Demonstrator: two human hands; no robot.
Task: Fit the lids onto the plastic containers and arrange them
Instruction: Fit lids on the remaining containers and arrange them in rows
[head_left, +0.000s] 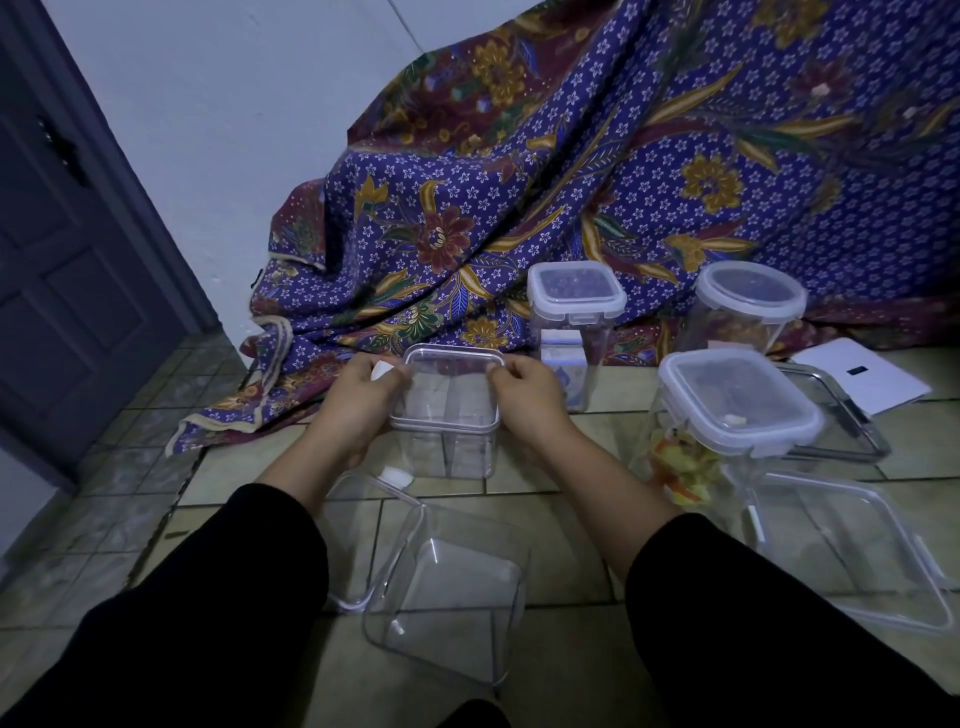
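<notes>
A clear square container (444, 447) stands on the tiled floor in the middle, with a clear lid (451, 364) lying on its top. My left hand (358, 400) grips the lid's left edge and my right hand (530, 400) grips its right edge. Nearer to me an open, lidless clear container (447, 597) lies tilted, with a loose clear lid (358, 519) beside it on the left. At the right stand three lidded containers: a tall square one (574, 306), a round-cornered one (745, 306) and a nearer one (737, 410) with colourful contents.
A large flat clear lid (857, 551) lies on the floor at the right, another clear lid (841, 421) behind it, and a white sheet (862, 374) beyond. A purple patterned cloth (571, 182) is draped behind. A dark door (78, 234) is at the left.
</notes>
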